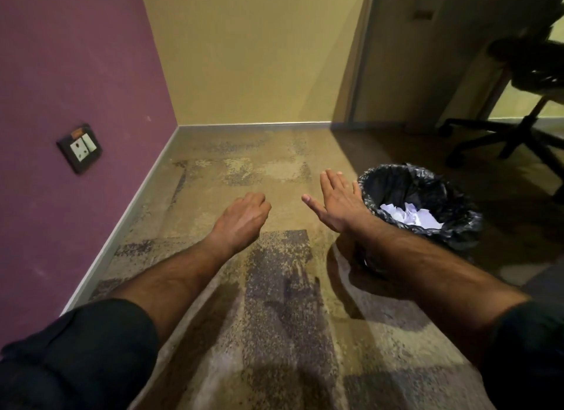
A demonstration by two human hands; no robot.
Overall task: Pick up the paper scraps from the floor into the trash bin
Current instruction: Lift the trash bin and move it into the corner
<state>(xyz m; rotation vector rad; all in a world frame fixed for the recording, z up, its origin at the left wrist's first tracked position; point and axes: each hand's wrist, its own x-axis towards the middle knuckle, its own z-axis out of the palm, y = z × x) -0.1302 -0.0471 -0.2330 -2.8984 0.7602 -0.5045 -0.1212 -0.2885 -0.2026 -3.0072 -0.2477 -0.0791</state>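
Paper scraps [410, 215] lie crumpled inside the trash bin [457, 226]; none shows on the carpet [274, 287]. Right hand [338, 203] is spread flat and empty beside the rim; left hand [244, 218] is loosely clenched, contents hidden. Risk: a careless arm tips the light bin.

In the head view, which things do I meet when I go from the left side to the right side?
Wall socket → left hand → right hand → trash bin holding crumpled paper → office chair.

Dim, warm yellowish light, deep shadow at right, soft overall blur, and wide-angle bending toward the edges.
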